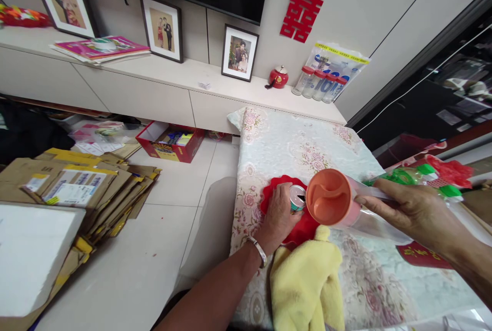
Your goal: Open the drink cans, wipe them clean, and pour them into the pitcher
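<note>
My left hand (277,214), with a bracelet at its wrist, is closed around a small drink can (296,193). The can's silver top shows a dark opening, and it stands over a red scalloped tray (266,199). In my right hand (413,213) is the handle of a clear plastic pitcher (378,227). Its orange lid (327,195) faces me, and the pitcher is tilted on its side, lid end toward the can. Whether lid and can touch, I cannot tell. A yellow plush cloth (307,282) lies just in front of the tray.
A flowered tablecloth (284,136) covers the table. On it, a red envelope (421,255) and green-capped bottles (426,171) are at the right. Behind stands a cabinet with photo frames (240,54), a red pot (279,77) and red-lidded jars (318,85). Flattened cardboard (126,182) fills the left floor.
</note>
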The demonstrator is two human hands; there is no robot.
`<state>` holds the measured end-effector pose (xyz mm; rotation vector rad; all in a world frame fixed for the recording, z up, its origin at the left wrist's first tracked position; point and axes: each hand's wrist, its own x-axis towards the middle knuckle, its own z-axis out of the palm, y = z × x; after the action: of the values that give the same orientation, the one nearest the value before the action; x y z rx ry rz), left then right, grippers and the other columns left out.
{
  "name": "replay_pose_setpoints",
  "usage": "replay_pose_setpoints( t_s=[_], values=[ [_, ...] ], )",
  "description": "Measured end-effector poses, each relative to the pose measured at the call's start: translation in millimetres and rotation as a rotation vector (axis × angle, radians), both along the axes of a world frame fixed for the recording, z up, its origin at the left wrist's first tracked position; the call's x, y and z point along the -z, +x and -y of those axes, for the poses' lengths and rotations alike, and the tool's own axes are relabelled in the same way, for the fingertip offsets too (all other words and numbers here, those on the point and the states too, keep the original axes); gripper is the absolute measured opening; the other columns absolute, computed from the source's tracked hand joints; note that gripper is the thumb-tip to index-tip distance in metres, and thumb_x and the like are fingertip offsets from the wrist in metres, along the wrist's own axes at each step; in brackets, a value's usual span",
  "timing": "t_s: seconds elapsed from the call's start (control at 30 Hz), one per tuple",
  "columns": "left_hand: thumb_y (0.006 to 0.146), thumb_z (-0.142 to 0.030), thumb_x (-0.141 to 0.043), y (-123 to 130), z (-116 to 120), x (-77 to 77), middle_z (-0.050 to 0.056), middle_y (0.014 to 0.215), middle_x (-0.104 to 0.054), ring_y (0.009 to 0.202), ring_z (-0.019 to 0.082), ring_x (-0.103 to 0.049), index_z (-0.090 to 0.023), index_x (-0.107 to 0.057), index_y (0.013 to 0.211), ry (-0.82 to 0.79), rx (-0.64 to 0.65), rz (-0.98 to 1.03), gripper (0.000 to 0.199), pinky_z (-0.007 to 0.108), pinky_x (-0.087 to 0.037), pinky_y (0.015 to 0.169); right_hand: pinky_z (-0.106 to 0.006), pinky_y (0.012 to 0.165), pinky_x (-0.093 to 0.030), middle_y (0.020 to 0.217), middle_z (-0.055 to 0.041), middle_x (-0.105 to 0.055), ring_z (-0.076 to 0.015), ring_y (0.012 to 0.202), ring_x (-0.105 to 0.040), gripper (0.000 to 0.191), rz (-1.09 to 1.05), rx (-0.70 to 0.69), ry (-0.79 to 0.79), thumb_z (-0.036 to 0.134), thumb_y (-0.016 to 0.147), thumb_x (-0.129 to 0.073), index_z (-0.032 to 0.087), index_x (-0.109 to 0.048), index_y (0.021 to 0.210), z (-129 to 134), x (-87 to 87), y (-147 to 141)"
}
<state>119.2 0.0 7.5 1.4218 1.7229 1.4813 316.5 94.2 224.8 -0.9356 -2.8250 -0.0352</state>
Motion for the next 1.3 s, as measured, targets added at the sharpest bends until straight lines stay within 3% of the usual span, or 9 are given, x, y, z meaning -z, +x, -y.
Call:
replay_pose_setpoints(
  t_s=[0.43,1.3],
  values=[
    [0.075,-0.009,-0.073,1,-1,3.1,0.013,0.136,-0.058,0.136,0.035,-0.057,-0.025,-0.043,0.137,0.015,0.002,0.005,0.071,0.057,-0.051,0.116,-0.026,0.044,-0.029,0.05,0.0087,-0.035,-0.0096,0.043,-0.036,0.058,-0.034,-0.017,0.036,0.073,0.098,-0.048,0.024,-0.047,0.066,3,-5.1,-8],
    [0.075,-0.006,-0.076,1,1,-3.7,0.014,0.136,-0.059,0.137,0.034,-0.058,-0.024,-0.043,0.137,-0.01,-0.01,-0.02,0.072,0.053,-0.051,0.116,-0.029,0.046,-0.029,0.051,0.008,-0.034,-0.0105,0.044,-0.036,0.058,-0.045,-0.04,-0.003,0.074,0.098,-0.048,0.024,-0.053,0.069,6,-10.1,-15]
  ],
)
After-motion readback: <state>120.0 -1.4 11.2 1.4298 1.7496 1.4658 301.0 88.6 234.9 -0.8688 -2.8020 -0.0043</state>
